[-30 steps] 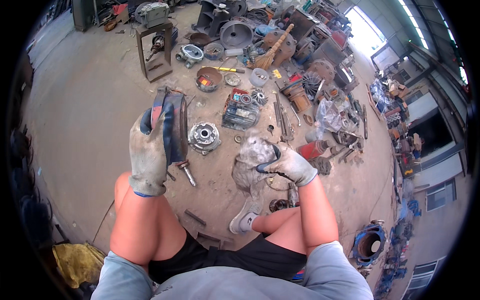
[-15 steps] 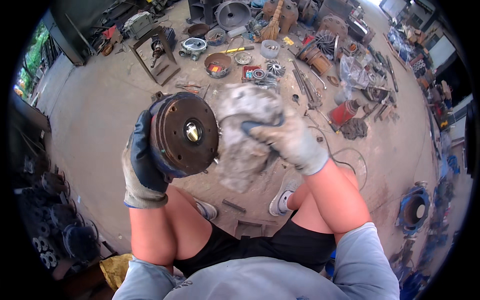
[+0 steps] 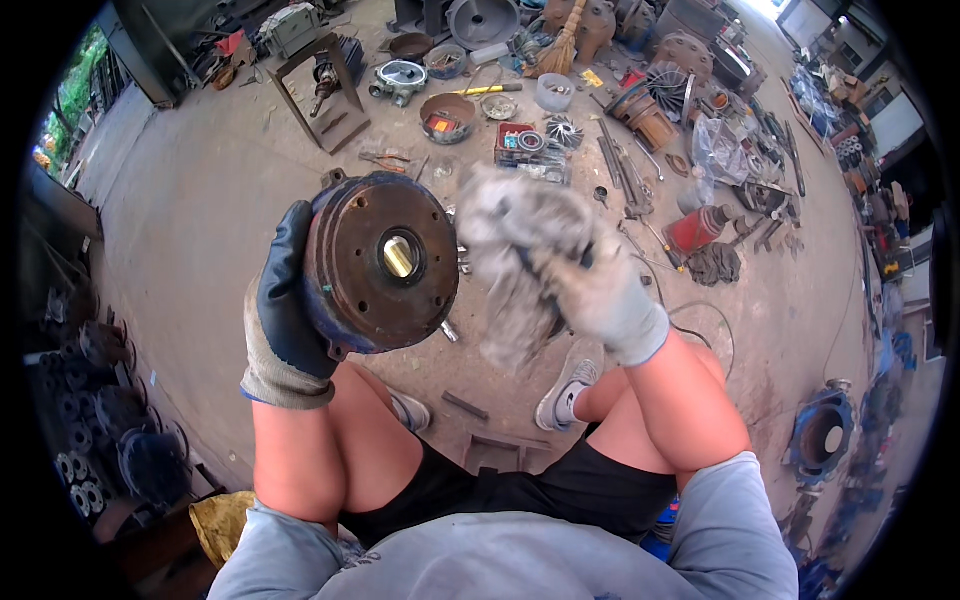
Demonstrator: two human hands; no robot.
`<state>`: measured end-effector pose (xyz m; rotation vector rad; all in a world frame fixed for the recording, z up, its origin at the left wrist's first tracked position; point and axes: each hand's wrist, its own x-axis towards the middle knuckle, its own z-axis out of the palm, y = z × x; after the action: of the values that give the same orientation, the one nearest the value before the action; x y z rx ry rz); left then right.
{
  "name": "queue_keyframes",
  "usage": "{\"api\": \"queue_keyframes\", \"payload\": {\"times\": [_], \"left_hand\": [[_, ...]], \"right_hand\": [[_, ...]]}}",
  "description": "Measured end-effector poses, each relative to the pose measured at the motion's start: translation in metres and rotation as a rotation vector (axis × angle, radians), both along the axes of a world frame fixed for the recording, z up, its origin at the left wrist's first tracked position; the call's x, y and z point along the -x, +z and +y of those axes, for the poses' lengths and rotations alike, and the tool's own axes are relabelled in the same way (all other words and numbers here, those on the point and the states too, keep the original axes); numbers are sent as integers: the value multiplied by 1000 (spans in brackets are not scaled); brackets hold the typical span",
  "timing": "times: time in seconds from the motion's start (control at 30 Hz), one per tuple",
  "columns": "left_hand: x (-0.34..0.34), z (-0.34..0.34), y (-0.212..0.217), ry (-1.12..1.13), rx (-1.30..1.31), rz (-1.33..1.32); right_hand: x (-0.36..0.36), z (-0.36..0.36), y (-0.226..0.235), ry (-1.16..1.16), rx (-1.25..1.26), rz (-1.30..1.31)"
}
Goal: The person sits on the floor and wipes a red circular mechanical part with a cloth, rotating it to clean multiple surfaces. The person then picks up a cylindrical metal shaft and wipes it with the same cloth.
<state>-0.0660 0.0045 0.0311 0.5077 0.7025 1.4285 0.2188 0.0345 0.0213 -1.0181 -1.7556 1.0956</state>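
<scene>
My left hand [image 3: 285,320], in a black-coated work glove, grips the side of a round metal pump housing [image 3: 385,310]. The housing has a brown, rusty flat face with bolt holes, a blue-painted rim and a bright brass-coloured bore at its centre. It is held up above my lap with the face turned toward me. Just right of it, my right hand [image 3: 605,300], gloved too, clutches a dirty grey-white rag [image 3: 520,215]. The rag is blurred by motion and hangs apart from the face. Some fingers of the right hand are hidden in the cloth.
On the floor ahead lie a rusty bowl [image 3: 447,120], a clear plastic tub [image 3: 555,92], an impeller [image 3: 564,131] and a straw broom [image 3: 568,40]. A red bottle jack [image 3: 695,230] stands at right. A blue ring-shaped casting [image 3: 823,430] lies lower right.
The housing has shifted slightly right and up in view, its face a little more toward me. The rag and my right hand have moved slightly right, opening a gap from the housing.
</scene>
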Motion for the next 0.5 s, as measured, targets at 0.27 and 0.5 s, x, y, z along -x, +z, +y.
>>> {"api": "queue_keyframes", "payload": {"times": [0.27,0.5], "left_hand": [[-13,-4,-1,-60,-77,234],[-33,-6,-6,35,16,617]], "right_hand": [[28,-11,-7,301,-239,-243],[41,-2,-37,317,51,-509]]}}
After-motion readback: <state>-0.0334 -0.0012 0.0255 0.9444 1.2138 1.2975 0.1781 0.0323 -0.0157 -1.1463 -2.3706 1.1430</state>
